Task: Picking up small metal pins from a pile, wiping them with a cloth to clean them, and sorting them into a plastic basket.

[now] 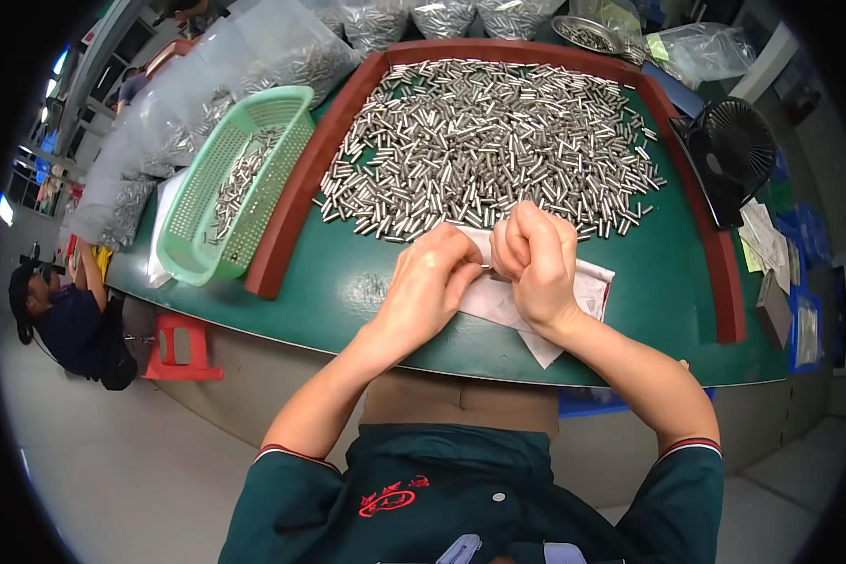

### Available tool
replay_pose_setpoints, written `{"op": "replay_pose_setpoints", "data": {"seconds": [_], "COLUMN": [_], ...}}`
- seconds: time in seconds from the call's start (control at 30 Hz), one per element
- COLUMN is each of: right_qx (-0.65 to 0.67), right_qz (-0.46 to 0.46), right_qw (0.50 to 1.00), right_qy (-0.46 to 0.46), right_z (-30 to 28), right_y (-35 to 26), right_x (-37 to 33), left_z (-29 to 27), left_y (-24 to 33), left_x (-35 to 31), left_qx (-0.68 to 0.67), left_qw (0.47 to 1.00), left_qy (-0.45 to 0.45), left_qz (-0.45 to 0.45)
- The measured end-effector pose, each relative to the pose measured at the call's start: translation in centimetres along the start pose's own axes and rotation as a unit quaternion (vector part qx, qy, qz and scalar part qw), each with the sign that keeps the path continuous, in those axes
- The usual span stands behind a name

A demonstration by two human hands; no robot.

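Close together over the green table, both my hands are closed in front of a wide heap of short, shiny metal pins (479,141). My left hand (432,273) pinches with thumb and fingers. A small metallic end shows at its fingertips and looks like one of the pins. My right hand (539,268) is curled into a fist right beside it, and the fingers hide whatever it grips. A whitish cloth (587,289) lies under both hands, partly covered by them.
A dark red wooden frame (291,216) borders the heap on three sides. Left of it stands a green plastic basket (183,258) with some pins. Bags of pins (291,47) line the back and left. A black fan (735,146) stands right. Another person (75,320) sits far left.
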State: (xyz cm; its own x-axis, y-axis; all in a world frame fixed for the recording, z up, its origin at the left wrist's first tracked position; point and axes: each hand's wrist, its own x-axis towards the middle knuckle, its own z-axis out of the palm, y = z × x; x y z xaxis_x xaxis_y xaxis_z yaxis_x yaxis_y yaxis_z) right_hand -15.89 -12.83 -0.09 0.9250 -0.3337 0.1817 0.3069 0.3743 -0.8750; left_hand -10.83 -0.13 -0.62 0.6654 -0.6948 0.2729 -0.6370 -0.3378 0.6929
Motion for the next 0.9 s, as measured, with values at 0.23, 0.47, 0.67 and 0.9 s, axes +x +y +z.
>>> {"op": "replay_pose_setpoints", "data": {"seconds": [0.23,0.47,0.67,0.9], "right_qx": [0.003,0.025,-0.017,0.008], "right_qz": [0.001,-0.015,-0.016,0.010], "right_qw": [0.995,0.996,0.996,0.997], "right_qy": [-0.101,-0.083,-0.082,-0.072], "right_z": [-1.4,-1.6,-1.8,-1.9], "right_y": [-0.1,0.0,-0.1,-0.1], "right_x": [0.5,-0.1,-0.7,-0.6], "left_z": [-4.1,-5.5,-3.5,-3.1], "left_y": [-2.0,-6.8,-7.2,-8.1], "left_x": [3.2,9.4,10.0,9.9], "left_qx": [-0.569,-0.025,0.108,0.041], "left_qw": [0.794,0.988,0.990,0.988], "left_qy": [-0.022,0.113,0.086,0.150], "left_qz": [-0.214,-0.100,-0.036,-0.015]}}
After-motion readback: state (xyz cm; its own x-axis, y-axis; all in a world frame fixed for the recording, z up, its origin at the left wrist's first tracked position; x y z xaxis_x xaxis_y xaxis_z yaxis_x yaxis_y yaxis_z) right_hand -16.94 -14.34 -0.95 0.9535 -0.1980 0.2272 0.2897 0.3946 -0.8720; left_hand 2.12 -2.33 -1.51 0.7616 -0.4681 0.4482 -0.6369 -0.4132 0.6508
